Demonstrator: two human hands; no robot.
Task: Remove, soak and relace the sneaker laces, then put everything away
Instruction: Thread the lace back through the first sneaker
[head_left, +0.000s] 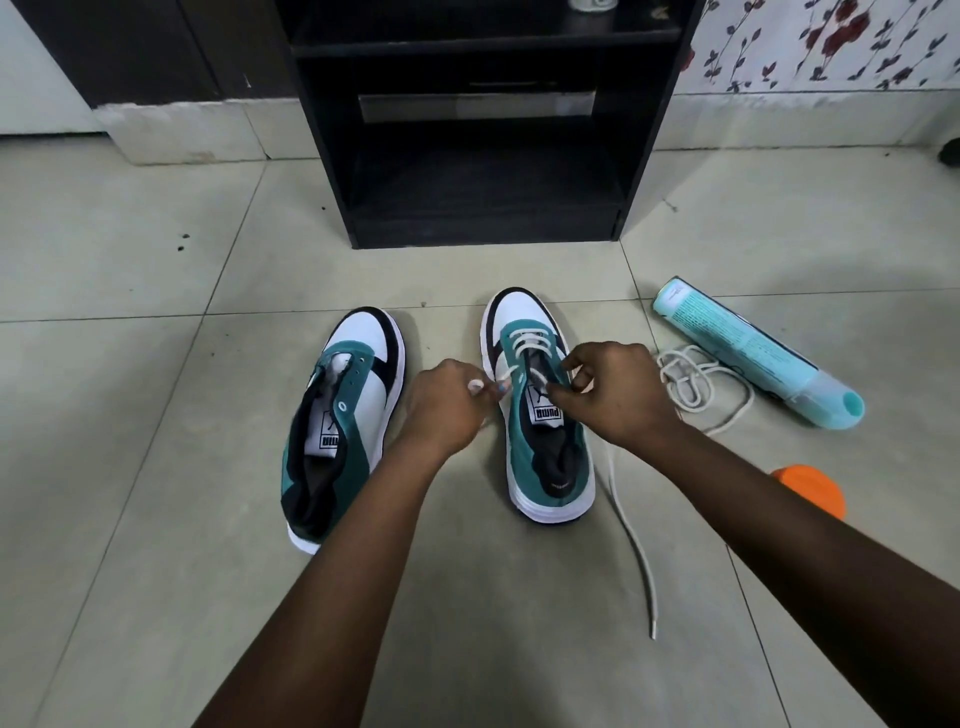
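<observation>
Both hands pinch lace: left hand (441, 408) at nine o'clock of the right sneaker (540, 410), right hand (615, 392) at three.

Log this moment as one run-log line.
stage: relacing | left hand: pinches lace end | right hand: at right sneaker eyelets | left sneaker: unlaced

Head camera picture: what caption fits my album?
Both hands lace the right sneaker; the left sneaker waits laceless.

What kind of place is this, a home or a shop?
Most likely a room in a home. The sneakers stand on a tiled floor, a black shelf unit stands against the wall, and floral wallpaper shows at the upper right.
</observation>
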